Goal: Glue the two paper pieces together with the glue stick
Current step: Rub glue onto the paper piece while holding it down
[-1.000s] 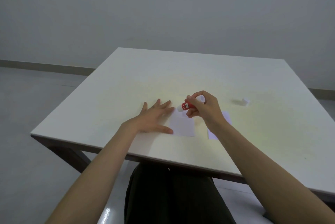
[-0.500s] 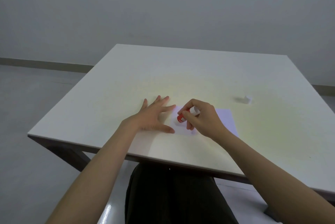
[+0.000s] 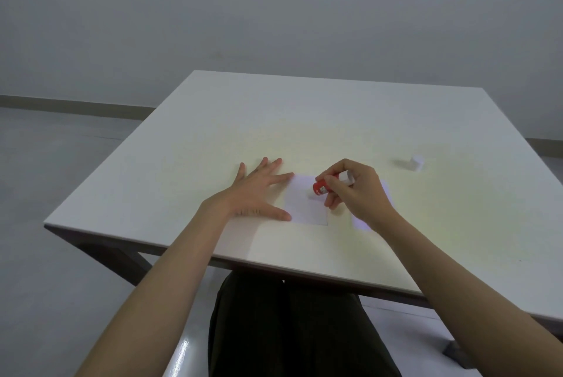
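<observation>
Left hand (image 3: 257,190) flat on the table (image 3: 304,120), fingers spread, thumb and forefinger at the left edge of the nearer paper piece (image 3: 304,209). Right hand (image 3: 356,190) clamped on the glue stick (image 3: 320,187), tilted over that piece. Second paper piece (image 3: 362,224) partly under the right wrist. White cap (image 3: 416,162) far right.

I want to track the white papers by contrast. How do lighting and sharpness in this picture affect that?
Head view: soft, even light, no glare; paper piece under the glue stick barely stands out from the white table, edged only by a faint shadow; second paper partly hidden by the right hand; slight wide-angle bending.
</observation>
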Demonstrator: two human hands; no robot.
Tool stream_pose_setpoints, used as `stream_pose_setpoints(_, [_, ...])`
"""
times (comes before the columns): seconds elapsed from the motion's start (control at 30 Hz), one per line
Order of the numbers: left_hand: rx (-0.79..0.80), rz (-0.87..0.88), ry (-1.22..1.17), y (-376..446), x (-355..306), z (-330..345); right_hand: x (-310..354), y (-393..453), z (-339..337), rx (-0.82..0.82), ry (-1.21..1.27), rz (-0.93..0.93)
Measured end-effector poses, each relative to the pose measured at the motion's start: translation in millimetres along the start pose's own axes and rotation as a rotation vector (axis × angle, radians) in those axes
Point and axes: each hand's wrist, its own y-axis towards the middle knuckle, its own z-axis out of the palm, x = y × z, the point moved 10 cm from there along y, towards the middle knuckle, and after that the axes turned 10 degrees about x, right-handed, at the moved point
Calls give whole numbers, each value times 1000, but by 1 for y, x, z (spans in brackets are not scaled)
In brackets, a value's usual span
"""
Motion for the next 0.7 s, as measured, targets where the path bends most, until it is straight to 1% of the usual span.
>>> stream_pose_setpoints(0.1, [-12,7,-15,2,2,1,-3,-15,16,105,3,-11])
stream_pose_setpoints(0.17, [-17,11,-9,2,3,2,-3,-13,14,109,19,-3])
stream_pose_setpoints(0.33, [-15,13,-4,4,5,2,-8,3,-21,-54,102,41])
stream_pose_setpoints(0.43, [-17,20,-22,3,6,2,-9,-2,-28,-78,79,31])
stream_pose_setpoints(0.53, [-20,25,-37,2,6,3,-6,-19,-19,-18,19,-12])
stream_pose_setpoints(0.63, [-18,24,-46,2,5,2,-7,-31,-7,84,-10,-13])
stream_pose_setpoints(0.7, [-16,21,-39,2,5,2,-5,-30,-5,120,-28,-7])
